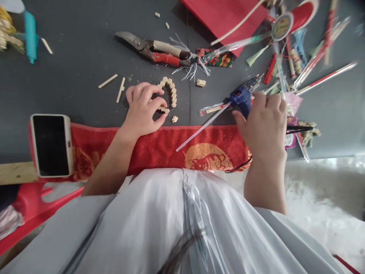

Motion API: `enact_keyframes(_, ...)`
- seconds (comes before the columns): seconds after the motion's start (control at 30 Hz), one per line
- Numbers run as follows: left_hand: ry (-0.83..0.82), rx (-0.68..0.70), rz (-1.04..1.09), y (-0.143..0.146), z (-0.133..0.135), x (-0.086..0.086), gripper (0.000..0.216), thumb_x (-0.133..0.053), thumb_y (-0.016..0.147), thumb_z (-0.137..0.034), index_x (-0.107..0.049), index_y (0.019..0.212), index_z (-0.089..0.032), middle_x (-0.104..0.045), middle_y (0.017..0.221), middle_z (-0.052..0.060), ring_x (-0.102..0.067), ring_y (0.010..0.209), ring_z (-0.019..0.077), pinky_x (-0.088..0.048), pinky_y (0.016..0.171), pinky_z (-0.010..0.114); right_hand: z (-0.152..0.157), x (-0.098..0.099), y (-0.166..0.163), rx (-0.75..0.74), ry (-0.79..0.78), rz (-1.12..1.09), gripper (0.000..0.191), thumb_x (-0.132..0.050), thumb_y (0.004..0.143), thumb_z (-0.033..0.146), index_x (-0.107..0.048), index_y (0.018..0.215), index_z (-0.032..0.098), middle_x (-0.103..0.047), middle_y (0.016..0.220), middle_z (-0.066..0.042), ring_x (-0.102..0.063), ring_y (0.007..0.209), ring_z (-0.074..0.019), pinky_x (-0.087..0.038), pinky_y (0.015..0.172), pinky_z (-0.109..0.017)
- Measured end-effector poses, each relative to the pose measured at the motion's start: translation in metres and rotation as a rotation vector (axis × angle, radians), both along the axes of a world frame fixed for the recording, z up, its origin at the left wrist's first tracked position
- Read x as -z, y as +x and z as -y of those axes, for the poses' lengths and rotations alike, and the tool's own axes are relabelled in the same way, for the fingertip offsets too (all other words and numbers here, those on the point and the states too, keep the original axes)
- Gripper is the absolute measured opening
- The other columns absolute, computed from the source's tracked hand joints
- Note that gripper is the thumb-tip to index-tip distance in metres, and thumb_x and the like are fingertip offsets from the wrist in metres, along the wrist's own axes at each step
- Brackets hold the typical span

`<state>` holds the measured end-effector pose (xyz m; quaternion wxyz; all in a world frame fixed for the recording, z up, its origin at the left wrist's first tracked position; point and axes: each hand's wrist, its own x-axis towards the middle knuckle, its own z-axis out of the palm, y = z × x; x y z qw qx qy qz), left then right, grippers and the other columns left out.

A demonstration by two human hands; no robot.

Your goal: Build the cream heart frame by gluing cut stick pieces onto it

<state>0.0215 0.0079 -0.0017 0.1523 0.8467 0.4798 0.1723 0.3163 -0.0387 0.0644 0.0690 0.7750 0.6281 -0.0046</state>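
While fingertips point(163, 103) of the left hand point(142, 112) pinch a peg point(164, 110) at the near end of the arch point(172, 91), the right hand point(265, 123) curls its fingers point(273, 101) tight round the glue gun point(241, 97). The arch looks roughly half built; a loose peg point(174, 119) lies just beside it. Both forearms cross the towel point(171, 146), palms down.

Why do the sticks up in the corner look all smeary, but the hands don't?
Head view, top right: the bundle of sticks is motion-blurred, worst near the edge. Head view, middle: the left hand pinching the wooden arch, the right hand gripping the glue gun and the snips look sharp. Head view, bottom right: the pale floor is washed out; shadows are soft.
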Motion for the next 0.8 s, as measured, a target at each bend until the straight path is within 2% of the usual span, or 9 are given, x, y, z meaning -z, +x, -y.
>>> enact_keyframes(0.07,-0.010,-0.004,0.003,0.000,0.001,-0.001,0.011,-0.063,0.083,-0.031,-0.063,0.095,-0.030,-0.062,0.136,0.004,-0.047,0.136,0.0356,-0.034,0.109,0.066,0.000,-0.005,-0.023,-0.191,0.012,-0.115,0.036,-0.064,0.093,0.029,-0.065,0.124,0.010,-0.063,0.112,-0.021,-0.058,0.104,-0.0305,-0.044,0.088,-0.041)
enact_keyframes(0.13,-0.011,-0.009,0.003,0.000,0.001,0.000,0.011,-0.062,0.084,-0.031,-0.064,0.094,-0.030,-0.061,0.137,0.003,-0.047,0.137,0.0355,-0.033,0.109,0.064,-0.002,-0.003,-0.049,-0.416,-0.057,-0.285,0.022,-0.059,0.095,0.024,-0.069,0.113,0.017,-0.066,0.100,-0.012,-0.061,0.093,-0.0240,-0.045,0.080,-0.035)
enact_keyframes(0.2,-0.011,-0.006,-0.008,0.000,0.000,0.002,0.010,-0.063,0.084,-0.032,-0.063,0.094,-0.029,-0.061,0.137,0.004,-0.046,0.136,0.0346,-0.033,0.109,0.063,-0.004,0.004,-0.072,-0.490,-0.104,-0.360,0.016,-0.058,0.095,0.026,-0.071,0.099,0.019,-0.067,0.090,-0.008,-0.061,0.081,-0.0210,-0.042,0.070,-0.032)
enact_keyframes(0.27,-0.012,0.003,-0.020,0.000,0.000,0.004,0.012,-0.064,0.084,-0.033,-0.063,0.094,-0.027,-0.061,0.138,0.004,-0.045,0.135,0.0332,-0.032,0.109,0.062,-0.005,0.013,-0.091,-0.425,-0.137,-0.346,0.030,-0.056,0.097,0.040,-0.070,0.084,0.017,-0.067,0.082,-0.009,-0.059,0.071,-0.0204,-0.037,0.063,-0.031)
enact_keyframes(0.33,-0.024,0.009,-0.021,0.000,-0.002,0.005,0.013,-0.065,0.085,-0.034,-0.063,0.094,-0.026,-0.060,0.139,0.004,-0.044,0.135,0.0316,-0.032,0.109,0.062,-0.007,0.019,-0.103,-0.353,-0.137,-0.308,0.034,-0.057,0.096,0.043,-0.070,0.084,0.015,-0.069,0.083,-0.011,-0.059,0.069,-0.0211,-0.034,0.059,-0.031)
enact_keyframes(0.47,-0.084,0.007,0.007,0.000,-0.003,0.005,0.013,-0.063,0.086,-0.035,-0.062,0.093,-0.025,-0.060,0.139,0.003,-0.040,0.138,0.0290,-0.028,0.113,0.062,-0.010,0.023,-0.112,-0.346,-0.158,-0.333,0.022,-0.056,0.095,0.029,-0.071,0.090,0.014,-0.071,0.090,-0.013,-0.064,0.078,-0.0239,-0.038,0.065,-0.031)
enact_keyframes(0.57,-0.086,0.012,0.021,0.000,-0.002,0.003,0.013,-0.065,0.084,-0.033,-0.062,0.093,-0.024,-0.061,0.138,0.004,-0.042,0.138,0.0306,-0.028,0.113,0.062,-0.012,0.025,-0.109,-0.345,-0.168,-0.425,0.014,-0.058,0.091,0.022,-0.070,0.091,0.015,-0.073,0.090,-0.011,-0.066,0.084,-0.0249,-0.042,0.070,-0.032)
enact_keyframes(0.8,-0.101,0.001,-0.005,0.000,0.001,-0.003,0.011,-0.061,0.085,-0.030,-0.065,0.096,-0.030,-0.059,0.140,0.000,-0.042,0.141,0.0312,-0.029,0.115,0.061,-0.009,0.036,-0.093,-0.328,-0.076,-0.759,0.013,-0.059,0.086,0.018,-0.070,0.093,0.018,-0.071,0.089,-0.006,-0.065,0.080,-0.0182,-0.049,0.074,-0.028)
